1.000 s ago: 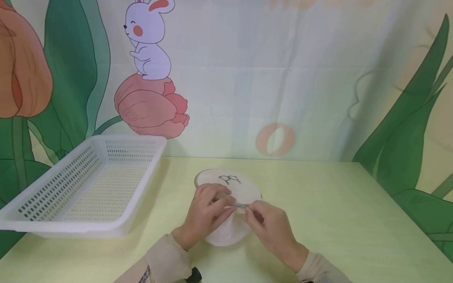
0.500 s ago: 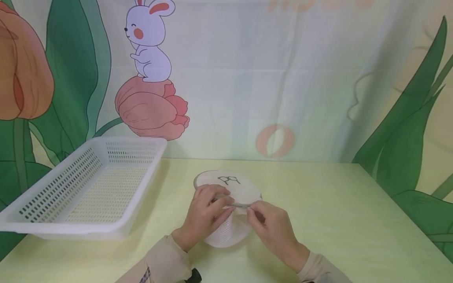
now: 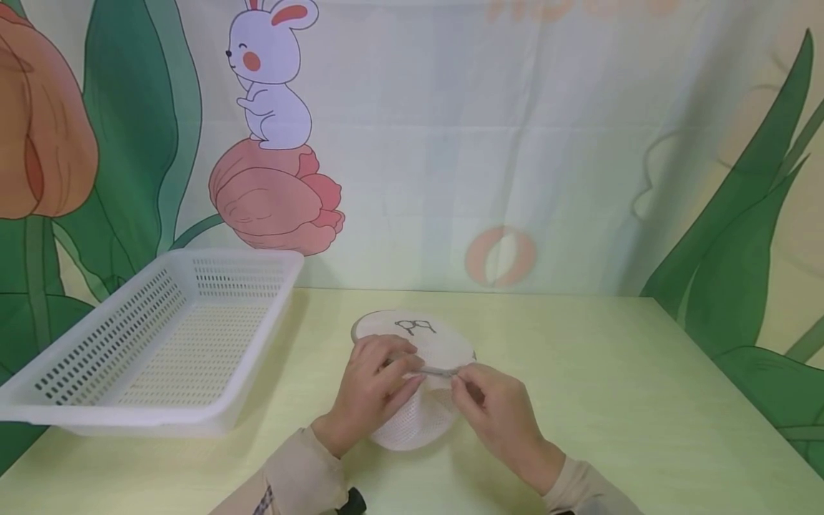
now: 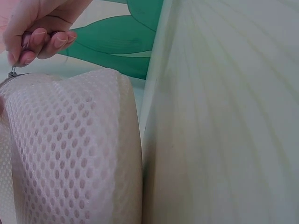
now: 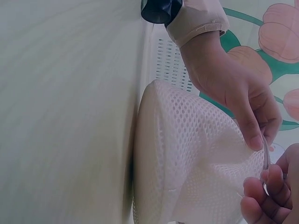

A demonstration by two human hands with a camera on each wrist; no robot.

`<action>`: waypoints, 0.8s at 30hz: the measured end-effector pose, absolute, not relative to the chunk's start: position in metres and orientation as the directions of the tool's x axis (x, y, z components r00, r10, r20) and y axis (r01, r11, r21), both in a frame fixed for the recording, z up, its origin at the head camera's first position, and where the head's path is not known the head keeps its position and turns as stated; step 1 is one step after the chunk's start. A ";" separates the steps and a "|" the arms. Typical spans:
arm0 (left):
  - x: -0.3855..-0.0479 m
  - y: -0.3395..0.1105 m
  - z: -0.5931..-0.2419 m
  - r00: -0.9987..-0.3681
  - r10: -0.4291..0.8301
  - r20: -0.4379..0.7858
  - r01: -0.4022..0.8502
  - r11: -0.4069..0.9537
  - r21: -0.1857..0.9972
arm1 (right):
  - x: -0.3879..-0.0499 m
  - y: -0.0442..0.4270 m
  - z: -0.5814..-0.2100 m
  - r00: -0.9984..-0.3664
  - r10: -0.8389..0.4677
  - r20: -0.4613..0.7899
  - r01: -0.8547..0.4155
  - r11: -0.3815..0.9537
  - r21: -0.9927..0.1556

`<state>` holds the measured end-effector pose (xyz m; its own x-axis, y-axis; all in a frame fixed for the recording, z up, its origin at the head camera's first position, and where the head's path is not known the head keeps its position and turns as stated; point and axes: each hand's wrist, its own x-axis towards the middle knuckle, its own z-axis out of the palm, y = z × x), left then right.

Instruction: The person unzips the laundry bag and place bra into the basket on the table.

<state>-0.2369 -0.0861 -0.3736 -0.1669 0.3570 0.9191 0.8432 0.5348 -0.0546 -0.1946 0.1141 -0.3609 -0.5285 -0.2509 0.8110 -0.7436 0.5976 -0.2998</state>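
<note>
And here the right hand (image 3: 498, 411) has its grip closed to a tight pinch, thumb against curled finger, on the little zip pull (image 4: 13, 70) that stands up from the zip (image 3: 439, 372). Everything turns on this line: the zip lies directly to the left of that grip, its long axis running sideways across the near side of the mesh bag (image 3: 444, 347), straight towards the left hand (image 3: 372, 390). That one is busy as well, its grip closed on the zip's far end between thumb and fingers. The right hand is nearer the pull, touching it, with the left just along the strip. The bag itself sits right under both grips, seemingly resting on the worktop (image 3: 644, 400); its round top, marked with a dark line drawing (image 3: 415, 327), tilts up beyond them, and pale mesh bulges towards the person below. Whether anything is inside, I cannot tell. Now the count: two hands, one bag, one zip, one visible pull, and one white basket (image 3: 148, 415), well apart to the left of the grips.
</note>
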 end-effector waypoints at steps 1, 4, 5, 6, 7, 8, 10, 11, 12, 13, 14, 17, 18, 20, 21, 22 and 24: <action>-0.237 -0.086 -0.374 -0.166 0.355 0.920 0.844 0.534 -0.053 | -0.195 0.114 -0.361 -0.528 -0.249 0.812 -0.745 0.596 -0.301; -0.237 -0.086 -0.373 -0.162 0.349 0.923 0.846 0.531 -0.052 | -0.195 0.115 -0.361 -0.526 -0.244 0.815 -0.744 0.597 -0.302; -0.237 -0.086 -0.373 -0.160 0.347 0.924 0.846 0.530 -0.052 | -0.196 0.115 -0.361 -0.527 -0.243 0.814 -0.742 0.598 -0.302; -0.238 -0.086 -0.373 -0.158 0.345 0.925 0.846 0.531 -0.054 | -0.196 0.115 -0.361 -0.529 -0.243 0.813 -0.740 0.602 -0.301; -0.238 -0.086 -0.373 -0.156 0.344 0.926 0.845 0.531 -0.055 | -0.197 0.115 -0.361 -0.533 -0.241 0.811 -0.736 0.605 -0.304; -0.238 -0.086 -0.373 -0.153 0.342 0.927 0.845 0.532 -0.057 | -0.197 0.115 -0.362 -0.537 -0.238 0.809 -0.733 0.607 -0.307; -0.238 -0.087 -0.374 -0.151 0.339 0.929 0.843 0.534 -0.058 | -0.198 0.116 -0.362 -0.546 -0.234 0.805 -0.726 0.611 -0.315; -0.238 -0.087 -0.374 -0.150 0.338 0.929 0.842 0.536 -0.058 | -0.198 0.116 -0.363 -0.549 -0.233 0.803 -0.725 0.611 -0.319; -0.239 -0.087 -0.374 -0.150 0.337 0.929 0.841 0.537 -0.059 | -0.198 0.116 -0.363 -0.552 -0.230 0.801 -0.723 0.611 -0.323; -0.239 -0.087 -0.374 -0.151 0.336 0.930 0.841 0.538 -0.058 | -0.199 0.116 -0.363 -0.555 -0.228 0.800 -0.722 0.610 -0.327; -0.239 -0.087 -0.374 -0.153 0.336 0.930 0.840 0.539 -0.057 | -0.199 0.116 -0.363 -0.557 -0.228 0.798 -0.721 0.609 -0.329; -0.239 -0.087 -0.374 -0.157 0.336 0.929 0.840 0.541 -0.054 | -0.199 0.116 -0.362 -0.564 -0.228 0.794 -0.718 0.611 -0.335; -0.239 -0.087 -0.374 -0.157 0.336 0.929 0.839 0.541 -0.054 | -0.199 0.116 -0.362 -0.566 -0.227 0.793 -0.715 0.613 -0.335; -0.239 -0.087 -0.374 -0.156 0.336 0.929 0.839 0.541 -0.055 | -0.199 0.117 -0.362 -0.567 -0.227 0.792 -0.714 0.616 -0.334; -0.239 -0.087 -0.374 -0.155 0.336 0.929 0.839 0.541 -0.055 | -0.199 0.117 -0.362 -0.567 -0.227 0.792 -0.713 0.617 -0.333; -0.239 -0.087 -0.374 -0.152 0.335 0.930 0.839 0.541 -0.058 | -0.199 0.117 -0.362 -0.566 -0.227 0.792 -0.712 0.619 -0.331; -0.239 -0.087 -0.374 -0.149 0.335 0.931 0.839 0.541 -0.061 | -0.199 0.117 -0.362 -0.564 -0.228 0.794 -0.711 0.623 -0.327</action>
<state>-0.2392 -0.0871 -0.3742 -0.1486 0.3347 0.9305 0.8391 0.5406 -0.0605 -0.1991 0.1170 -0.3618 -0.5640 -0.2276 0.7938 -0.7110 0.6228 -0.3266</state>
